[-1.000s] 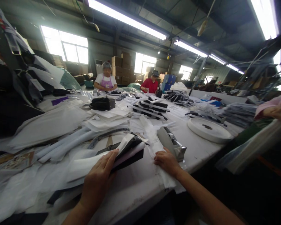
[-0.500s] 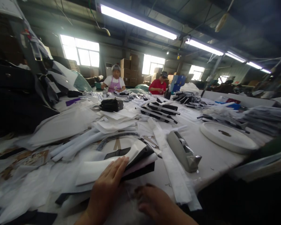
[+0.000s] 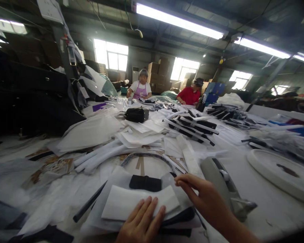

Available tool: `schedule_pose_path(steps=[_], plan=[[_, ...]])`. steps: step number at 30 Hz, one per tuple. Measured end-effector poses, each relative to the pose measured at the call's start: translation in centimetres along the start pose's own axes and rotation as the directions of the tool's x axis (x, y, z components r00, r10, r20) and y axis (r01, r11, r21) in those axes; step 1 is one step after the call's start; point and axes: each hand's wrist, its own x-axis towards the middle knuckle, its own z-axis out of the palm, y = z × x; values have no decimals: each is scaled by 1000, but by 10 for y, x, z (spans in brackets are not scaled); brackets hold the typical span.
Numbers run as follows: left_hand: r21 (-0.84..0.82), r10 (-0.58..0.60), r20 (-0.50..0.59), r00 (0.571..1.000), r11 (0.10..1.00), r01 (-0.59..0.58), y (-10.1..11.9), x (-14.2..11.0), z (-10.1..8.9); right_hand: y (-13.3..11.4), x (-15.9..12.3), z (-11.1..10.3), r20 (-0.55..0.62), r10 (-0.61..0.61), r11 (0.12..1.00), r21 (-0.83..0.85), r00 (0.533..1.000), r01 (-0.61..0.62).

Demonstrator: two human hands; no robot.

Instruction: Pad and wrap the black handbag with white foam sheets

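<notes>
My left hand (image 3: 144, 219) lies flat, fingers outstretched, on a folded white sheet (image 3: 131, 202) at the near edge. Beneath that sheet is a stack of translucent sheeting and black pieces, with a black strap-like piece (image 3: 145, 183) showing just beyond it. At the stack's far right corner, my right hand (image 3: 205, 194) has thumb and fingertips pressed together. Whatever may be in that pinch is too small to make out. Right beside this hand stands a grey tape dispenser (image 3: 219, 179). A dark curved handle (image 3: 147, 155) arches behind the stack.
A round white disc (image 3: 273, 168) lies on the right. Further back are a black case (image 3: 136, 115), bundled black pieces with white strips (image 3: 192, 126) and loose white sheets (image 3: 93, 131). Two people, one in a purple apron (image 3: 140, 92), one in red (image 3: 190, 96), sit across the table.
The view has swung left. My right hand has risen from low beside the stack to its far right corner and closed in a pinch. The stack now lies flatter and squarer to me under my left hand.
</notes>
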Motion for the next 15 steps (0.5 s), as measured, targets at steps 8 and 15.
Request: schedule_pose_path(steps=[8,15], plan=[[-38,-88,-94,992,996,85,8,0,13,50,126,56,418,273,841,-542,867,-4],[-224,-490,-505,710,869,441,52,3,64,67,145,62,576,349,756,-639,739,140]])
